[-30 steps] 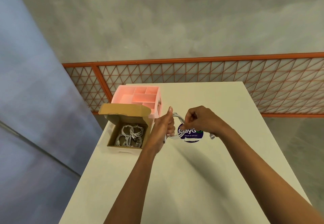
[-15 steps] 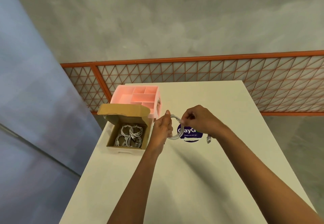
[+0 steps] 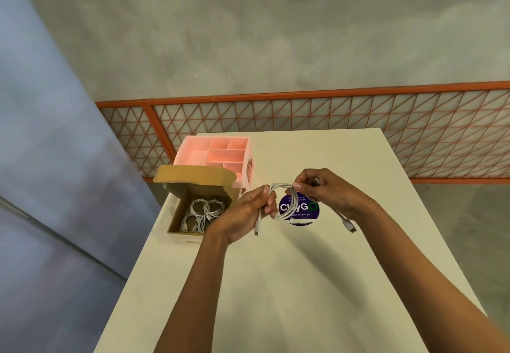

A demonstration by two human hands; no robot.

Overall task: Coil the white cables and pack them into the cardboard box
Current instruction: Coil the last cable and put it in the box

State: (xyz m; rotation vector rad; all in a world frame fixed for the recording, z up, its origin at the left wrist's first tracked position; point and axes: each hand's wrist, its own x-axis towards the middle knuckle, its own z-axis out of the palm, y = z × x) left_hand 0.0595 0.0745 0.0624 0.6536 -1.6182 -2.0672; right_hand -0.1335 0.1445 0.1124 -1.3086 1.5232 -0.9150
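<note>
A white cable (image 3: pixel 287 203) is wound into a small loop held above the table between both hands. My left hand (image 3: pixel 242 214) grips the loop's left side, and one plug end hangs below it. My right hand (image 3: pixel 325 189) pinches the top of the loop, with the other plug end dangling under its wrist. The open cardboard box (image 3: pixel 176 214) sits at the table's left edge, its lid flap raised. Several coiled white cables (image 3: pixel 204 211) lie inside it.
A pink compartment organiser (image 3: pixel 218 153) stands just behind the box. A round purple sticker (image 3: pixel 300 211) is on the white table (image 3: pixel 276 283) under the loop. An orange mesh fence (image 3: pixel 358 120) runs beyond the table's far edge. Grey floor drops off on both sides.
The loop has grown as more cable was wound in. My right hand lifted slightly and shifted right, and the loose plug end now hangs shorter beneath it.
</note>
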